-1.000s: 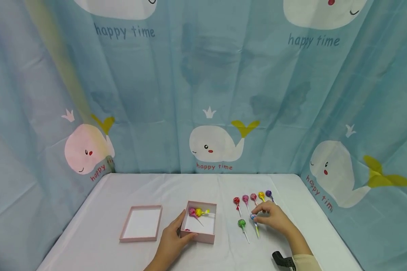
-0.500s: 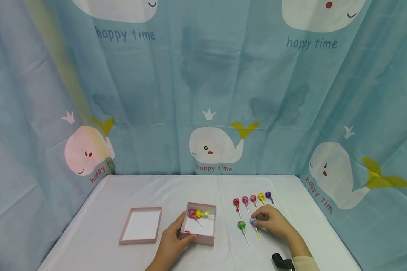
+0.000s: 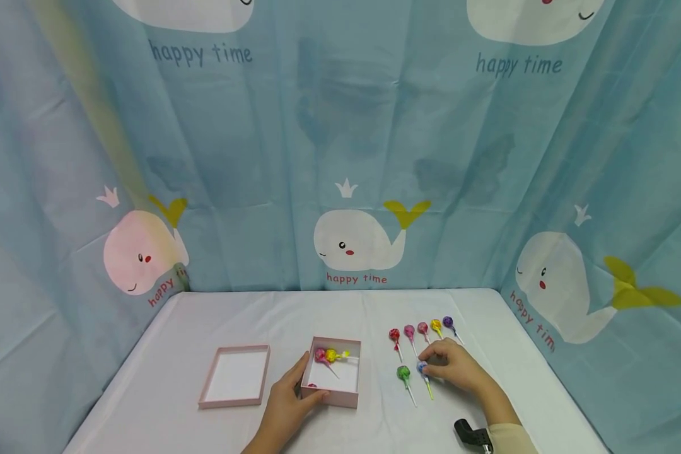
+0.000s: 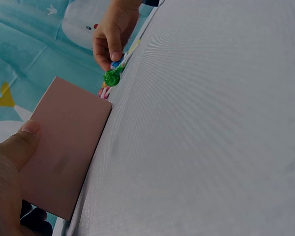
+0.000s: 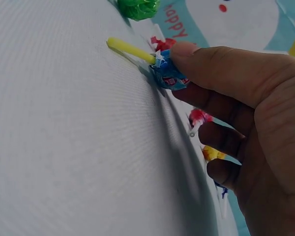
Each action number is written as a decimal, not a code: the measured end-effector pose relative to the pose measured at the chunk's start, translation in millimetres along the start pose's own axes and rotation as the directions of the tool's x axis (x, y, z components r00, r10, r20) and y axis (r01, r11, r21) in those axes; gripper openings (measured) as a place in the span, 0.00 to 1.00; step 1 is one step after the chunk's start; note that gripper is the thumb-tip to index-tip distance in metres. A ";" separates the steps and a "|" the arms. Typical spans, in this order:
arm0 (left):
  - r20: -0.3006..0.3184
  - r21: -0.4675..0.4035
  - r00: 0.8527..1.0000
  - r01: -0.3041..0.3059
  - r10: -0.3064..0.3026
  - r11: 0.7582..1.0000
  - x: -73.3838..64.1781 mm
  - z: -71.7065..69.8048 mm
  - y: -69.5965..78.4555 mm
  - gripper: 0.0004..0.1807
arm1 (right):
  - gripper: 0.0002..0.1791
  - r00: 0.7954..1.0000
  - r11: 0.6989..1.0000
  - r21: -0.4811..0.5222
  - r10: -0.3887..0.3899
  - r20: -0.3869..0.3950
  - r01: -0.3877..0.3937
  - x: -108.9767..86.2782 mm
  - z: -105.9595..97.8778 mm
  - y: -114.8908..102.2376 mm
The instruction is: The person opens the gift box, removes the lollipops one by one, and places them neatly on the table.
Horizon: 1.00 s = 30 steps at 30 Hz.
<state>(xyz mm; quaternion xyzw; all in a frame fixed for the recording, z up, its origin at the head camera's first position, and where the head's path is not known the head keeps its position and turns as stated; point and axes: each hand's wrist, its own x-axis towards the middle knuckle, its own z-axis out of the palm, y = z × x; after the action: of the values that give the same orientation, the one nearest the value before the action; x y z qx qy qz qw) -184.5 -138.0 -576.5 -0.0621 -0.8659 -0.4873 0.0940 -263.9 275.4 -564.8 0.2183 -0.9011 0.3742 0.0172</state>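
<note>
My right hand (image 3: 456, 366) pinches a blue-wrapped lollipop (image 5: 167, 71) by its head between thumb and index finger, close over the table. Its yellow stick (image 5: 130, 49) points toward the near side. My left hand (image 3: 288, 400) grips a pink box (image 3: 340, 398) at its near left corner, thumb along the front wall. Inside the box lie a pink lollipop (image 3: 320, 355) and a yellow lollipop (image 3: 331, 356); a bit of red wrapper shows by the near wall, mostly hidden. Left of the blue one is a green lollipop (image 3: 403, 372).
Behind my right hand runs a row of lollipops: red (image 3: 394, 335), two pink, yellow (image 3: 436, 326) and purple (image 3: 448, 322). A shallow pink lid (image 3: 235, 376) lies at the left on the white-covered table (image 3: 295, 312). A blue whale-print curtain (image 3: 261, 246) surrounds the table.
My right thumb and index finger have come together on the blue lollipop's head. The left hand and the box stay where they were; the head view shifts slightly.
</note>
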 end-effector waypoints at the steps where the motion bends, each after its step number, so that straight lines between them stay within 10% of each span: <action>1: -0.001 0.005 1.000 -0.001 0.001 1.000 0.0 0.1 0.0 0.56 | 0.10 1.000 1.000 -0.003 0.001 0.001 -0.001 0.0 0.3 0.0; 30: 0.001 -0.039 1.000 0.007 -0.007 0.999 -1.1 -0.8 4.8 0.55 | 0.14 0.981 0.984 -0.092 -0.160 -0.111 0.150 12.5 -10.7 -50.1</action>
<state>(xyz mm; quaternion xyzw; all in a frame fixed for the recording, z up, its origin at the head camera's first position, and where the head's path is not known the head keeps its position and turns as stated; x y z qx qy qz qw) -182.4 -136.2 -572.4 -0.0613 -0.8563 -0.5046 0.0909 -256.2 246.7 -521.3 0.2643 -0.8936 0.3462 0.1085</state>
